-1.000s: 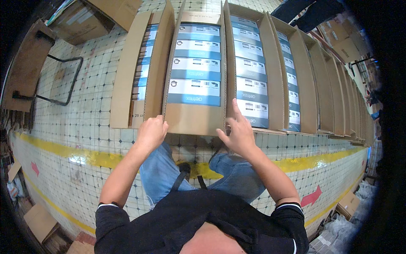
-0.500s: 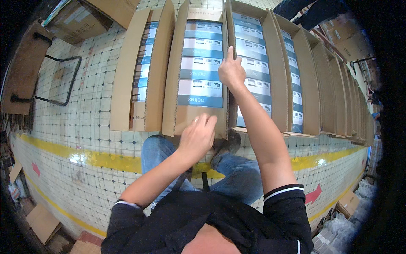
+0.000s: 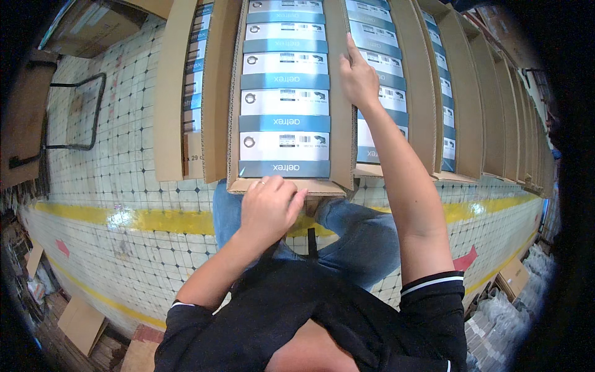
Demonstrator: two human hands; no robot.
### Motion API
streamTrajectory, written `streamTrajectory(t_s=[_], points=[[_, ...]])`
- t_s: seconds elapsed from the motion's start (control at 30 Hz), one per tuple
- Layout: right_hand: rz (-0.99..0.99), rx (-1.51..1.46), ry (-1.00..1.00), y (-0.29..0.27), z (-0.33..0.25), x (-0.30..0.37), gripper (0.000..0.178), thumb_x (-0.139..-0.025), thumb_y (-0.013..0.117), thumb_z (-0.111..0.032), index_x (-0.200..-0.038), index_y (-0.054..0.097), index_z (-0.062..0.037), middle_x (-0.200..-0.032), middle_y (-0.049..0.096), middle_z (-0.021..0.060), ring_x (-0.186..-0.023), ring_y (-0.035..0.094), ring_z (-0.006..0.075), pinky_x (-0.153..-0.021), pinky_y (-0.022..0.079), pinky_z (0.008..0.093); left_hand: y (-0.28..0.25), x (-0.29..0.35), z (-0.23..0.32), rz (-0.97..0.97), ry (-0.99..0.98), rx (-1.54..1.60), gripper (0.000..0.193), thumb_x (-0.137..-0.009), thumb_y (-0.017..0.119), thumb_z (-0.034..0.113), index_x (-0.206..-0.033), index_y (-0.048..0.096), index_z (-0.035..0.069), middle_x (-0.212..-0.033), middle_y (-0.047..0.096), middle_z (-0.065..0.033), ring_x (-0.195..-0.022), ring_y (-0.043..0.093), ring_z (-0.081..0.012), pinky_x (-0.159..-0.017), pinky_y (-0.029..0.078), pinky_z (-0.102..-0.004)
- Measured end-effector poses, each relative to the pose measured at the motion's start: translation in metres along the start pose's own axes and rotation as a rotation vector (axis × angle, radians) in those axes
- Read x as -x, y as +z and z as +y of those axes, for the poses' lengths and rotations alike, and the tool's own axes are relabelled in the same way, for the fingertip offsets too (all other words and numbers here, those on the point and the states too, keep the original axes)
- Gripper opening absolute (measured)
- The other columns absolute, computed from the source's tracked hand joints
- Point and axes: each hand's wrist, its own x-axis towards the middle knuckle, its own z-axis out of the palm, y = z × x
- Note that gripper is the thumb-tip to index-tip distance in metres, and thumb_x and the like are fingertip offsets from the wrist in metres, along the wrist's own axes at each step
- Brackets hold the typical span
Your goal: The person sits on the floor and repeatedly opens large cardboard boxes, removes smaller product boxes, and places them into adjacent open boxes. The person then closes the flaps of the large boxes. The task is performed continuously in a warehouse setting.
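Note:
An open cardboard carton stands in front of me, filled with a column of white and blue shoe boxes. My left hand is at its near end, fingers curled over the near flap, which tilts outward toward me. On the carton's right side, my right hand grips the top edge of the long side flap, its index finger stretched forward along the cardboard. Part of that grip is hidden behind the hand.
More open cartons stand in a row on the right, the nearest holding similar shoe boxes. A narrow-gapped carton stands on the left. Beyond it are a cart with a black metal handle and another carton. Yellow lines cross the tiled floor.
The near flap, which lay over the near end, now leans outward and uncovers another shoe box. My left hand has moved to its edge. My right hand stays at the right side flap.

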Motion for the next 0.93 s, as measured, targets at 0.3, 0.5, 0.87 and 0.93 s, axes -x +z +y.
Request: streamTrajectory(t_s=[0.3, 0.5, 0.87, 0.93], points=[[-0.009, -0.085, 0.062, -0.002, -0.002, 0.001, 0.055, -0.097, 0.043, -0.038, -0.151, 0.036, -0.0288, -0.107, 0.071, 0.0171, -0.1, 0.065, 0.0393, -0.094, 0.048, 0.0452, -0.025, -0.101, -0.067, 0.466, -0.174, -0.648, 0.054, -0.087, 0.068, 0.03, -0.136, 0.052, 0.012, -0.137, 0.049, -0.0204, -0.13, 0.042, -0.0411, -0.102, 0.038, -0.0517], [0.001, -0.11, 0.024, -0.002, 0.005, -0.001, 0.057, -0.097, 0.045, -0.039, -0.152, 0.034, -0.0293, -0.117, 0.068, 0.0168, -0.106, 0.064, 0.0392, -0.097, 0.046, 0.0439, -0.02, -0.107, -0.087, 0.506, -0.224, -0.573, 0.061, -0.09, 0.065, 0.026, -0.146, 0.043, 0.016, -0.144, 0.038, -0.0297, -0.124, 0.047, -0.0428, -0.093, 0.048, -0.0495], [0.101, -0.121, -0.162, -0.002, -0.011, -0.003, 0.065, -0.098, 0.05, -0.026, -0.156, 0.022, -0.0155, -0.152, 0.035, 0.0197, -0.135, 0.04, 0.0407, -0.111, 0.032, 0.0421, -0.026, -0.109, -0.088, 0.41, -0.423, -0.388, 0.032, -0.091, 0.062, 0.022, -0.12, 0.06, 0.007, -0.128, 0.049, -0.0247, -0.105, 0.059, -0.041, -0.089, 0.049, -0.0484], [0.187, -0.193, -0.305, -0.004, -0.011, -0.024, 0.07, -0.096, 0.054, -0.025, -0.156, 0.02, -0.0171, -0.162, 0.015, 0.0175, -0.146, 0.018, 0.0436, -0.115, 0.025, 0.0441, -0.024, -0.112, -0.094, 0.37, -0.456, -0.313, 0.04, -0.088, 0.067, 0.025, -0.125, 0.059, 0.011, -0.134, 0.045, -0.0245, -0.11, 0.058, -0.0411, -0.092, 0.047, -0.0516]])
